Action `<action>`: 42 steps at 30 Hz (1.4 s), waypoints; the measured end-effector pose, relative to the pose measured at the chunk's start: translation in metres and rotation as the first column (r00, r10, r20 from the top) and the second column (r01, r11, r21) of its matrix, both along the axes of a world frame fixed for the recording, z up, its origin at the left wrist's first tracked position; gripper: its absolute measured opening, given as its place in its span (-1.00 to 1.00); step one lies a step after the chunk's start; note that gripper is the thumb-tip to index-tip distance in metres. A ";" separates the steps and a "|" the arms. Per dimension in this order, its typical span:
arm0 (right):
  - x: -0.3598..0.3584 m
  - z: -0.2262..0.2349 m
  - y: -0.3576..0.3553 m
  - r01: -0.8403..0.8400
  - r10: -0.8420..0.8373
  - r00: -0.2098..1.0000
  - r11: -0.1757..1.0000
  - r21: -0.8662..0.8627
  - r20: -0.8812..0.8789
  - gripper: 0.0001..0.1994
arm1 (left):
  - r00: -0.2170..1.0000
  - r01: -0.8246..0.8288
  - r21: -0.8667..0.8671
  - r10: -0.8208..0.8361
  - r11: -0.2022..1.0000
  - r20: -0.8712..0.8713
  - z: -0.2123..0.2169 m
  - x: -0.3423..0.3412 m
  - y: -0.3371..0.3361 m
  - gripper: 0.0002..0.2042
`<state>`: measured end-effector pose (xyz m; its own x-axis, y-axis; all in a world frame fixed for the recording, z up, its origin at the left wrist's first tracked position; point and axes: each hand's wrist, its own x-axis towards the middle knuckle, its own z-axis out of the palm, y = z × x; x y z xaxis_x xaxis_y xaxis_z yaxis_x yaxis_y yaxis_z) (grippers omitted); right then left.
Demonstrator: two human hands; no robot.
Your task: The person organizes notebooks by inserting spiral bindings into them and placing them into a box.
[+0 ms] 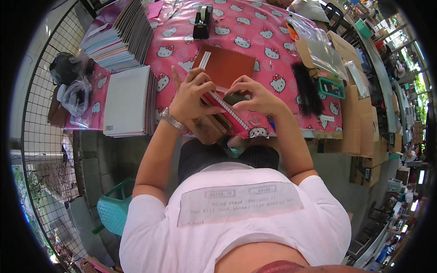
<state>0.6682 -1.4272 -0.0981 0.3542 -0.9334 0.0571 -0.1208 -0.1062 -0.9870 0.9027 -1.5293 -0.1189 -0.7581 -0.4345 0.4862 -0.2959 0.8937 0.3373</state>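
A flat red piece (237,120) with a row of white binding teeth (231,109) runs slantwise between my hands at the near table edge. My left hand (193,94), a metal watch on its wrist, is curled over the upper end of it, with the thumb lying across. My right hand (256,96) pinches a small dark olive object (236,98) against the binding; its kind is not clear. A brown block-like thing (211,128) sits below my left hand. Just beyond lies a reddish-brown spiral notebook (230,66), with thin white strips (205,59) on its left part.
Spiral notebooks stand in a tall stack (119,41) and a white-covered stack (127,100) at left. A black tape dispenser (202,22) stands at the back. To the right are black bristle-like strands (308,88), a teal-edged tray (331,88) and cardboard boxes (362,123).
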 end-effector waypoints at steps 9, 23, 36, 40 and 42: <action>0.004 -0.024 0.001 0.097 -0.192 0.939 0.944 0.316 0.285 -0.40 | 0.943 -0.105 0.020 0.105 0.994 -0.317 -0.043 0.008 -0.030 -0.41; -0.036 -0.024 0.073 0.125 -0.161 0.946 0.982 0.141 0.282 -0.39 | 0.960 -0.246 -0.085 0.230 0.966 -0.162 -0.021 -0.036 0.060 -0.47; 0.015 -0.063 0.016 0.061 -0.216 0.832 0.951 0.302 0.511 -0.41 | 0.833 -0.237 0.171 0.291 0.956 -0.471 -0.060 0.006 -0.030 0.08; 0.010 -0.080 0.029 0.013 -0.244 0.783 0.926 0.376 0.573 -0.47 | 0.801 -0.193 0.318 0.337 0.928 -0.495 -0.087 -0.007 -0.016 0.16; 0.007 -0.071 0.042 0.008 -0.229 0.775 0.935 0.354 0.589 -0.45 | 0.816 -0.173 0.325 0.321 0.930 -0.481 -0.088 -0.019 0.000 0.19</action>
